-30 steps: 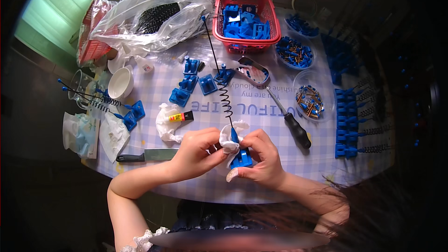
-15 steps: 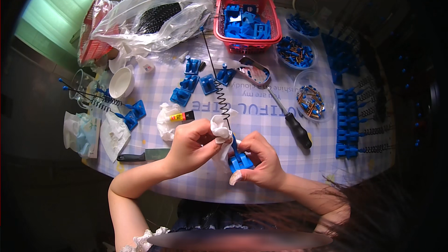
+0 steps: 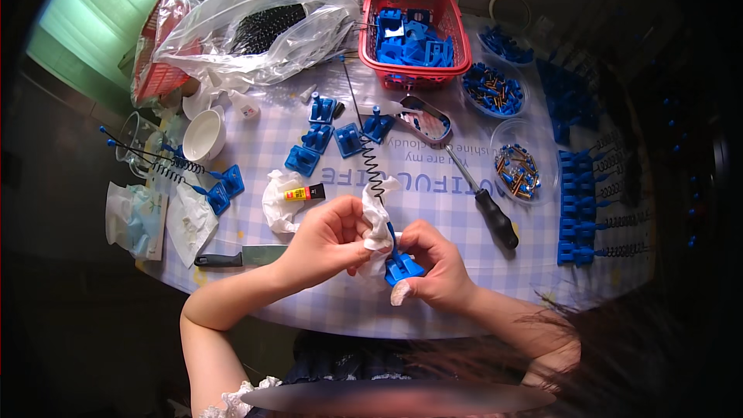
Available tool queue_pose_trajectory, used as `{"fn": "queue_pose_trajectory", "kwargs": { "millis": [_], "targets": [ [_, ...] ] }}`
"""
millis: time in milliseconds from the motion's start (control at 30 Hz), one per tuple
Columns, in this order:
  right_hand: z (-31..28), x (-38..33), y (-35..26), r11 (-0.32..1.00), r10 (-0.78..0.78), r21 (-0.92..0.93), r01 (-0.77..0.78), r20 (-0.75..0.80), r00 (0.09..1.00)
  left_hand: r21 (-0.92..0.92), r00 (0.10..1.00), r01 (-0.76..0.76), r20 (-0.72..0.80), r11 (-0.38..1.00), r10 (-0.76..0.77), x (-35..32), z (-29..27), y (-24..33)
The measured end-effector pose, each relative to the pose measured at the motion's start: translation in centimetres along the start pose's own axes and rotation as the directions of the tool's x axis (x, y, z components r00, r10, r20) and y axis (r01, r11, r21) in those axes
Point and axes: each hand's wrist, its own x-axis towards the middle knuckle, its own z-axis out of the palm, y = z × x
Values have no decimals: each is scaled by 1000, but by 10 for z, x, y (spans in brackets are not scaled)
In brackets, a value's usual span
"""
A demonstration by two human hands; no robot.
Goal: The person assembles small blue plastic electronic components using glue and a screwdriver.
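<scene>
Over the near part of the table, my right hand [image 3: 439, 267] grips a blue plastic spring part [image 3: 404, 269] between thumb and fingers, its base towards me. A black coiled wire [image 3: 372, 166] rises from its stem and ends far off in a small blue tip. My left hand [image 3: 329, 234] is closed on a crumpled white tissue [image 3: 377, 224], which lies against the stem and the lower wire. The tissue hides some of the left fingertips and part of the stem. A white wrapping covers the end of my right thumb.
Several blue bases [image 3: 317, 138], a glue tube [image 3: 303, 193], a knife [image 3: 244, 256] and a screwdriver [image 3: 495, 218] lie around my hands. Behind stand a red basket [image 3: 463, 54] of blue parts and a plastic bag [image 3: 201, 23]. Finished-looking spring parts [image 3: 576, 209] line the right side.
My left fingers have shifted on the tissue, and more of it hangs beside the stem. The blue part has moved slightly right in view; the whole scene shifts a little too.
</scene>
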Motion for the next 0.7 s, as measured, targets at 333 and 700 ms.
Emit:
{"fn": "queue_pose_trajectory", "kwargs": {
  "millis": [333,700],
  "targets": [
    [0,-1,-1,989,-80,-120,83,35,996,62,998,-65,-16,996,66,-2,2,-4],
    [0,2,-7,993,-20,116,6,120,993,-178,999,33,46,983,-25,2,-7,-11]
  ]
}}
